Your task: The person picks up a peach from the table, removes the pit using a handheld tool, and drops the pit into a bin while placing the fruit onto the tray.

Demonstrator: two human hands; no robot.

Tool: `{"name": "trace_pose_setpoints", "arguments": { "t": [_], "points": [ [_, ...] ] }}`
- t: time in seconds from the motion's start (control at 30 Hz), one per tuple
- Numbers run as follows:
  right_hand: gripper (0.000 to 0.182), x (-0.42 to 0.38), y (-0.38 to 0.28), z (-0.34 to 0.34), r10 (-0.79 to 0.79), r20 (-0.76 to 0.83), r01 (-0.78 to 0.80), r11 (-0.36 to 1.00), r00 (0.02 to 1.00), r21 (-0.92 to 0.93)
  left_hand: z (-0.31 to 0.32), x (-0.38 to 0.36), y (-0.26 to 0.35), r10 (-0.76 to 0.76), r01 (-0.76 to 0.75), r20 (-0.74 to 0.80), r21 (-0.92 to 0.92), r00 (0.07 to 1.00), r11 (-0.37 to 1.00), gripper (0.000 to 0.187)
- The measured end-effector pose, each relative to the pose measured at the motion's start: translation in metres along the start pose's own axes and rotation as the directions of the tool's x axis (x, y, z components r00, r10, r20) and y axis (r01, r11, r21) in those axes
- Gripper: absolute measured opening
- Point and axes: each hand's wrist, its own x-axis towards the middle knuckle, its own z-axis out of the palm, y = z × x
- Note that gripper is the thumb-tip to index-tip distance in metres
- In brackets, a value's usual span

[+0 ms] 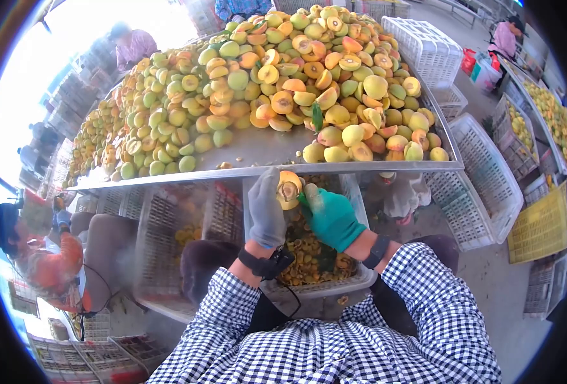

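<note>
The left hand's [265, 208] grip pinches the cut fruit [289, 189] above the crate [334, 288]; the right hand's [334, 219] is unclear. Probably light, soft and juice-slick, the fruit is best held by its skin.

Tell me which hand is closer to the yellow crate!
The right. In the picture, the green-gloved right hand is left of the yellow crate, not touching it; the grey-gloved left hand is even farther left.
</note>
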Motion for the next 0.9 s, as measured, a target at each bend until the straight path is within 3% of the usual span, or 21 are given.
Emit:
{"name": "trace_pose_setpoints", "arguments": {
  "t": [0.1,0.17,0.27,0.3,0.37,0.43,0.57,0.67,0.77,0.9],
  "points": [
    [0.019,0.001,-0.007,0.003,0.089,0.064,-0.102,0.969,0.994,0.226,0.004,0.000,0.002,0.066,-0.067,0.018,0.018,0.998,0.998,0.031],
    [0.023,0.003,-0.010,0.002,0.104,0.156,-0.148,0.942,0.982,0.302,-0.004,0.000,-0.004,-0.011,0.011,-0.002,-0.049,1.000,0.999,0.032],
    [0.023,0.000,-0.004,-0.001,0.122,0.229,-0.188,0.938,0.966,0.292,-0.018,0.009,0.002,-0.074,0.049,0.147,0.170,0.986,0.984,0.035],
    [0.025,0.003,-0.004,-0.002,0.096,0.220,-0.152,0.955,0.971,0.255,-0.016,0.014,0.021,-0.272,0.245,0.263,0.131,0.926,0.961,0.041],
    [0.029,0.002,-0.006,-0.003,0.040,0.227,-0.083,0.980,0.973,0.181,-0.013,0.022,0.020,-0.292,0.255,0.224,0.180,0.930,0.950,0.043],
    [0.030,-0.004,-0.012,0.006,0.108,0.258,-0.184,0.938,0.960,0.292,-0.014,0.018,0.014,-0.309,0.283,0.114,0.199,0.944,0.938,0.047],
    [0.028,-0.009,-0.025,0.006,0.147,0.309,-0.315,0.725,0.940,0.613,-0.014,0.009,0.009,-0.271,0.258,0.056,0.170,0.961,0.951,0.048],
    [0.023,-0.009,-0.028,0.009,0.210,0.535,-0.563,0.481,0.818,0.672,-0.015,0.008,0.013,-0.212,0.184,0.092,0.248,0.973,0.951,0.048],
    [0.022,-0.010,-0.027,0.002,0.226,0.440,-0.424,0.798,0.869,0.429,-0.013,0.004,0.008,-0.230,0.215,0.032,0.246,0.973,0.945,0.048],
    [0.022,-0.011,-0.026,0.009,0.214,0.474,-0.488,0.643,0.854,0.589,-0.014,0.001,0.003,-0.189,0.187,-0.014,0.247,0.982,0.951,0.047]
  ]
}}
